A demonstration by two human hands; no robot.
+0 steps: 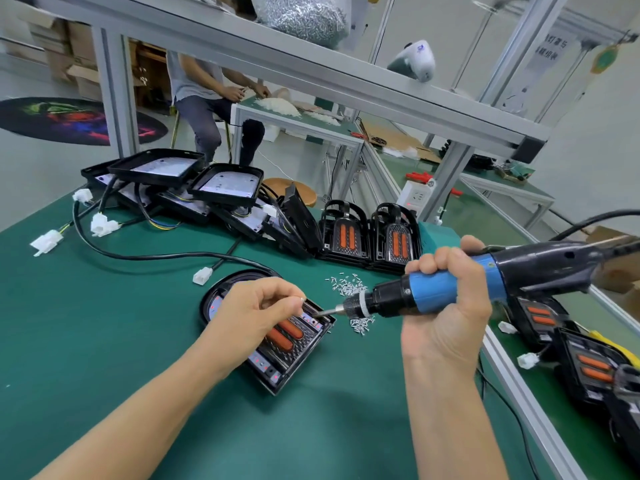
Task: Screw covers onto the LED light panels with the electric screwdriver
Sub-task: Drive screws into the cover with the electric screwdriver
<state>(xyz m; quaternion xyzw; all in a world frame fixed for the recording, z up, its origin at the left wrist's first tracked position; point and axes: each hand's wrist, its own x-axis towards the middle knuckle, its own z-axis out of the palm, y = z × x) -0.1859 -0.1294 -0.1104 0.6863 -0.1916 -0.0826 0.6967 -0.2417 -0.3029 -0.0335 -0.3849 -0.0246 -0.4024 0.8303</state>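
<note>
The table [104, 341] has a green mat on top and an aluminium rail along its right edge. It stands in a workshop with pale walls and a grey floor. An aluminium frame [311, 64] crosses above the table, and a clear bag of screws [304, 15] lies on its upper shelf. Behind the frame a person [207, 95] sits on a stool at a second green table.

At the far side of the table there is a heap of open black housings [173, 181] with black cables and white plugs [46, 241]. To the right of the heap, finished panels [370, 233] with orange strips stand upright in two stacks. More finished panels [585, 362] lie at the right edge.

The panel [277, 341] being worked on lies flat near the middle of the table. It is black, rounded at the far end and square at the near end. Its cover has two orange strips in the centre and small red dots near the edges. A loose pile of small silver screws [353, 292] lies just beside it on the right.

The left hand [249, 313] rests over the panel, and thumb and forefinger pinch a small screw [302, 299]. The right hand [446, 299] grips the blue body of the screwdriver [485, 275] with all fingers curled round it. The tool lies almost level, and its bit points left to the far right corner of the panel.
</note>
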